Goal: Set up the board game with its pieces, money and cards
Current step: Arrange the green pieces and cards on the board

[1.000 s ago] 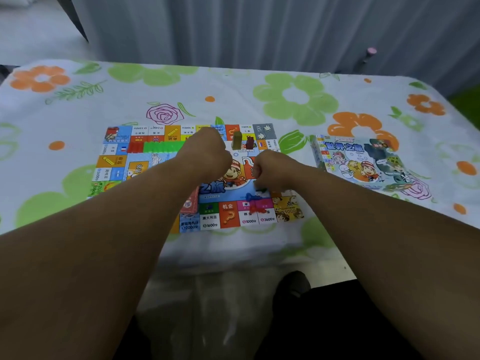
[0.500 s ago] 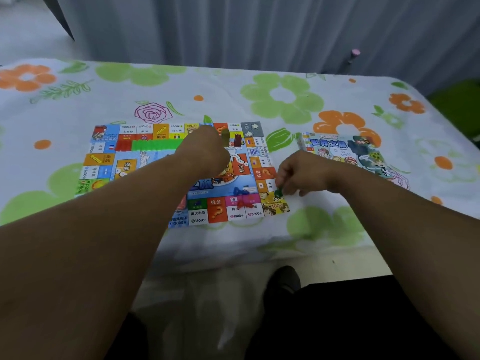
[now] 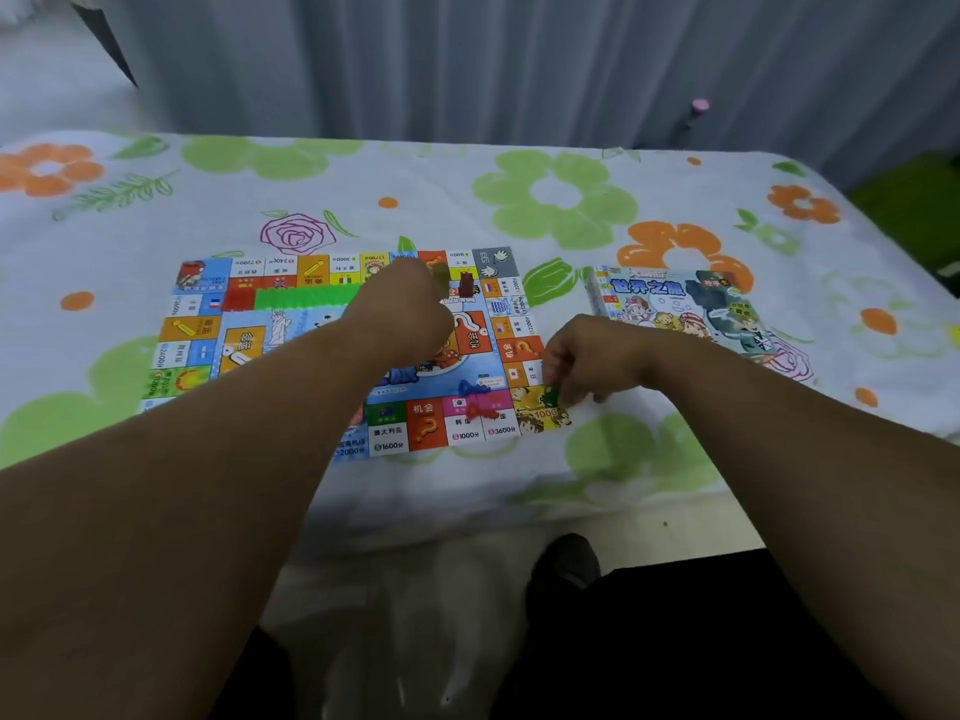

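Board flat on the floral tabletop, box just right of it, green house strip on the board (money and cards not in sight, likely left to do). Left grip curled over the board's far side, contents unclear. Right grip pinches a green piece at the near-right corner square.

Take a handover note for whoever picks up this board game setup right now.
Left hand: fisted over the board, contents hidden.
Right hand: pinches a green piece on the board's near right corner square.
Done: board laid flat; blue piece and red piece lie beside that corner.
To do: money and cards, none in view; game box lies right of the board.
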Demonstrator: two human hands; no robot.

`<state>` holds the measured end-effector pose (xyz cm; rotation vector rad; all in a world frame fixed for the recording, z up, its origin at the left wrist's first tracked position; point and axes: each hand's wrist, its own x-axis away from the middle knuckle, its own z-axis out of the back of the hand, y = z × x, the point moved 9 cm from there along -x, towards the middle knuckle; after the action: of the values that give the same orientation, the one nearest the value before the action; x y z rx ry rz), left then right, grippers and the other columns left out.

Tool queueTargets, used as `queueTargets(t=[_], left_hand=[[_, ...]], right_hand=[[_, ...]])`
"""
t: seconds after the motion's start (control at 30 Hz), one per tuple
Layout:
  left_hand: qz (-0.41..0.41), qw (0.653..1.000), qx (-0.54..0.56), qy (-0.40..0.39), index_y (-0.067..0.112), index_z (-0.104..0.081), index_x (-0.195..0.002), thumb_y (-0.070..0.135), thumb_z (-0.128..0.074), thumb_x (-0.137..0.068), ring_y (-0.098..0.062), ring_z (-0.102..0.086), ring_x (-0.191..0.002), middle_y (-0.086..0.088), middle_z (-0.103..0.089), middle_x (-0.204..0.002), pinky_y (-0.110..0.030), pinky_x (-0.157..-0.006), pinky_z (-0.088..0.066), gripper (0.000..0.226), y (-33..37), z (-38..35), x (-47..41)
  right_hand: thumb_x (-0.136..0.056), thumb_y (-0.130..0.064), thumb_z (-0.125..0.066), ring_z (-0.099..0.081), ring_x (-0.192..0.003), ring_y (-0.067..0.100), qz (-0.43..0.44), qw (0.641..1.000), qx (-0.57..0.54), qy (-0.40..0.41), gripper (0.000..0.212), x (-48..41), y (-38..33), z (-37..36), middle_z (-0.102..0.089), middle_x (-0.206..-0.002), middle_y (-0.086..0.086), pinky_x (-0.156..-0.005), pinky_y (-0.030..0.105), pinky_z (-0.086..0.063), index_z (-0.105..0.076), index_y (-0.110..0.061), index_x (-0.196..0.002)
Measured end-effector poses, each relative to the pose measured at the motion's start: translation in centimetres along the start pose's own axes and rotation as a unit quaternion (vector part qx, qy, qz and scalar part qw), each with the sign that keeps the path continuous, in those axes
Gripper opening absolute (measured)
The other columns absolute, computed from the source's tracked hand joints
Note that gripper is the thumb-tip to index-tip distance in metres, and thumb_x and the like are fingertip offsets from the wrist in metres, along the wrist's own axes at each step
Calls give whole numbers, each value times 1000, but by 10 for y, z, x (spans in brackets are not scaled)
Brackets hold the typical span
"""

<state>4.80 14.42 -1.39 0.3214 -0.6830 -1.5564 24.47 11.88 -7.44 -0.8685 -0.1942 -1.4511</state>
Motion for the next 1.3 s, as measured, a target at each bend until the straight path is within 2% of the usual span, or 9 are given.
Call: queueTargets(t=[0.17,0.27,0.37,0.53,0.7,0.93,1.07,1.17,1.3], left_hand=[[19,1000,22,0,-3,-64,-108,3,-63,-88,-34,-66,-87,-23,-67,-104,-45,-79,-57,21,-4,1,2],[18,1000,24,3,-2,-63,-113,4,-63,-89,-36,-67,-98,-23,-66,-111,-46,-84,-56,25,-5,3,3],[21,1000,22,6,-1,-63,-113,5,-64,-89,-33,-66,-96,-22,-66,-112,-45,-84,-56,25,-7,5,2],[24,999,16,14,-1,-63,-114,7,-65,-88,-30,-64,-91,-21,-66,-114,-42,-82,-56,27,-10,7,3],[24,1000,10,14,1,-62,-113,9,-66,-89,-29,-65,-96,-17,-65,-111,-41,-81,-55,25,-15,10,3],[26,1000,10,10,4,-62,-106,7,-63,-89,-25,-57,-83,-13,-62,-100,-42,-82,-56,17,-21,13,-1],[17,1000,2,9,12,-53,-94,7,-63,-89,-25,-52,-79,-10,-53,-93,-42,-79,-55,12,-18,14,-1],[9,1000,-4,7,11,-54,-93,7,-64,-89,-25,-53,-80,-10,-53,-94,-44,-83,-56,12,-15,14,3],[1,1000,-3,-1,11,-53,-93,5,-64,-87,-25,-51,-77,-11,-51,-92,-36,-69,-47,14,-12,12,7]], right_hand=[[-86,3,-69,-68,-91,27,-1,999,-23,29,22,1,1,11,-69,-104,16,-67,32,-58,-69,-6,-106],[-89,0,-66,-64,-83,21,27,998,-16,62,13,0,-11,18,-69,-96,8,-63,29,-55,-70,-6,-99],[-89,-2,-67,-68,-88,23,80,992,2,99,7,-6,-38,19,-72,-93,8,-77,35,-58,-71,-3,-95],[-83,-6,-76,-56,-72,9,119,986,106,54,14,-29,-75,-7,-60,-79,-7,-60,25,-43,-68,-15,-91],[-80,-4,-77,-59,-78,21,103,979,175,21,18,-46,-79,-27,-68,-95,9,-74,38,-57,-71,-5,-97],[-81,-3,-68,-68,-82,27,114,982,146,42,5,-41,-86,-19,-71,-90,13,-72,41,-58,-67,-8,-82],[-82,0,-71,-62,-70,14,133,983,101,72,6,-23,-94,2,-70,-81,5,-65,31,-51,-68,-6,-82],[-83,-3,-76,-64,-75,16,139,985,60,83,7,-3,-91,13,-66,-78,-2,-73,34,-55,-71,-4,-87],[-81,1,-77,-66,-74,14,135,988,26,70,7,16,-77,15,-70,-77,0,-79,36,-57,-73,-4,-83]])
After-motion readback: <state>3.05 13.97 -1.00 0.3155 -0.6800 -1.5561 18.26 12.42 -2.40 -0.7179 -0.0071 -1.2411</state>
